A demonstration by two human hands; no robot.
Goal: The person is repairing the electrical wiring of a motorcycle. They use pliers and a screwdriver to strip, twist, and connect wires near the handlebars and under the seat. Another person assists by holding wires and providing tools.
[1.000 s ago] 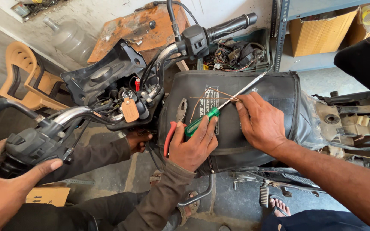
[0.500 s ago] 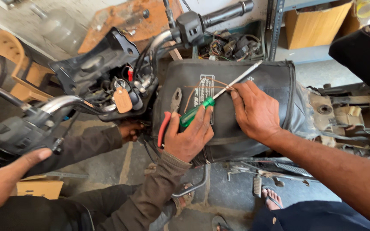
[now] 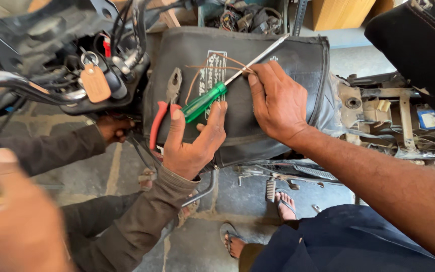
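Observation:
My right hand [image 3: 278, 100] lies on the black padded tank cover [image 3: 288, 48] of a motorcycle, its thumb and forefinger pinching a thin brown wire [image 3: 212, 68]. A co-worker's hand [image 3: 192, 143] in a brown sleeve presses a green-handled screwdriver [image 3: 205, 100] and red-handled pliers [image 3: 163, 113] against the same cover, and the screwdriver's shaft passes my fingertips. My left hand [image 3: 16, 221] is a blur at the lower left, and whether it holds anything is unclear.
A key with a brown tag [image 3: 95, 83] hangs in the wiring by the handlebar. The co-worker's other hand [image 3: 114, 128] reaches in under it. A black seat [image 3: 419, 45] is at the upper right, with sandalled feet [image 3: 283, 204] on the concrete floor below.
The view has moved closer to the tank. My left hand has dropped towards the lower left and blurred. My right hand and the co-worker's hand stay by the wire and screwdriver.

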